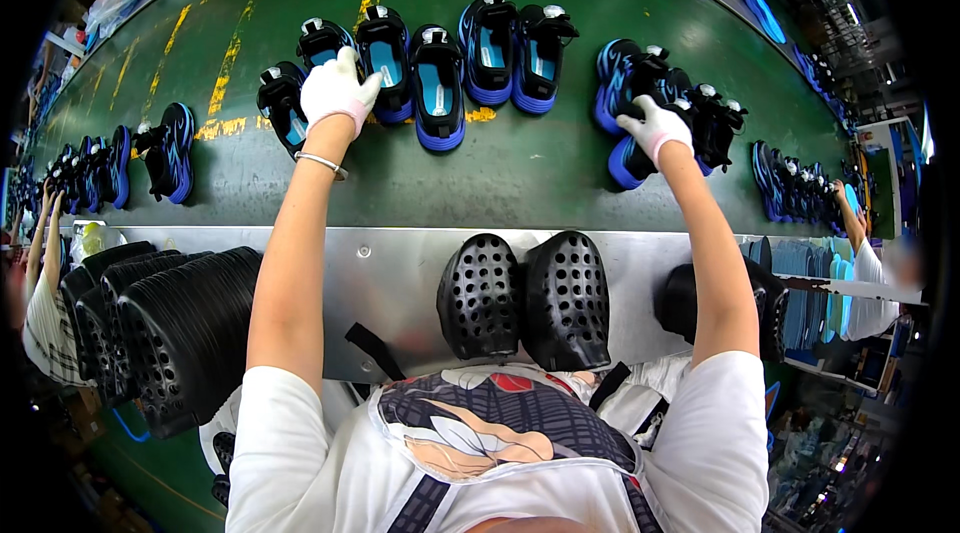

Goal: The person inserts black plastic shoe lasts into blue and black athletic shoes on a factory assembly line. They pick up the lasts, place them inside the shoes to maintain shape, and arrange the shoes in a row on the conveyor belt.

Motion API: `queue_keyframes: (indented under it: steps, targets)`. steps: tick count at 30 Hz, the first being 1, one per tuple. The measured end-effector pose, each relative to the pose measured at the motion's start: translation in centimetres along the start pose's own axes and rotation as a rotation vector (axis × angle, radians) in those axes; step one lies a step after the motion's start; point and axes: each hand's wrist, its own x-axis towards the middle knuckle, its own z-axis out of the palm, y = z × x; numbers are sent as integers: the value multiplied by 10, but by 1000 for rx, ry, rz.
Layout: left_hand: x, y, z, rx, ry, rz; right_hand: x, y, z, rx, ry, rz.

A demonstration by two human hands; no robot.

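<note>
My left hand point(340, 93), in a white glove, lies over a group of black sneakers with blue soles and light-blue insoles. Its thumb and index finger are apart, beside a sneaker point(382, 58) and over a partly hidden one point(322, 40). Another sneaker point(284, 109) stands left of that wrist. My right hand point(660, 129), also gloved, is closed over a blue-soled sneaker point(627, 165) at the right; some of its fingers are hidden. Close by are a tilted sneaker point(612, 83) and a darker one point(715, 133). More sneakers point(438, 88) stand between my hands.
The green belt point(480, 193) runs across, with a metal ledge point(380, 283) before it. Two perforated black shoe inserts point(568, 298) lie on the ledge, with a stack of similar black inserts point(190, 333) at left. Other people's arms point(850, 218) reach in at both sides.
</note>
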Motion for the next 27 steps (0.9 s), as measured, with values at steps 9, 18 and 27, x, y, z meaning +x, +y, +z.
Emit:
queue_keyframes:
  steps: [9, 18, 27]
  targets:
    - [35, -2, 11, -148, -362, -122, 2, -118, -38, 66, 127, -612]
    - [0, 31, 8, -61, -373, -105, 15, -138, 10, -8, 204, -590]
    - [-59, 118, 2, -255, -447, 140, -44, -30, 24, 8, 179, -442]
